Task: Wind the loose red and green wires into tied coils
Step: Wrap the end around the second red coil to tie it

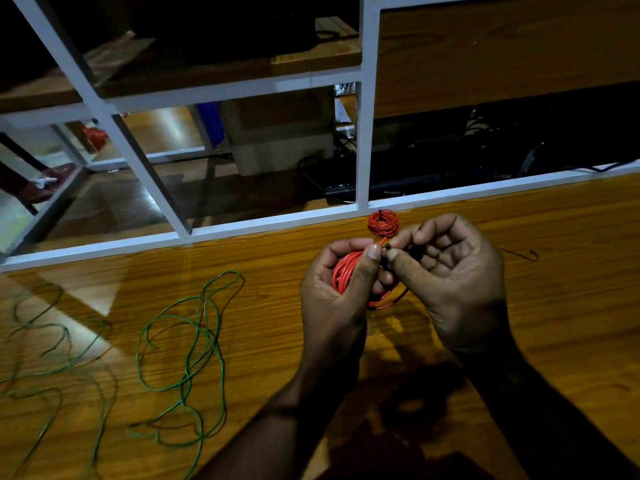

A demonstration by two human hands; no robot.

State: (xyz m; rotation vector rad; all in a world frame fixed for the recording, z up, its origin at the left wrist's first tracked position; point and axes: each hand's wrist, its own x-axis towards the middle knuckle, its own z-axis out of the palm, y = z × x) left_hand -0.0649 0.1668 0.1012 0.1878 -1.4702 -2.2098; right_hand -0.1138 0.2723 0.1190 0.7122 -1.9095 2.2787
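Note:
My left hand (337, 285) cups a coil of red wire (343, 275) above the wooden table. The thumb and forefinger of my right hand (450, 275) pinch a small black tie (387, 247) at the top of that coil, against my left thumb. A red loop of the coil hangs out below my hands. A second red coil (383, 222), tied with a dark tie, lies on the table just beyond my hands. Loose green wire (194, 344) sprawls in loops over the left half of the table.
The wooden table (554, 306) ends at a white metal frame (277, 220) along its far edge. A thin dark tie (523, 254) lies to the right of my right hand. Beyond the frame are shelves, boxes and cables in dim light.

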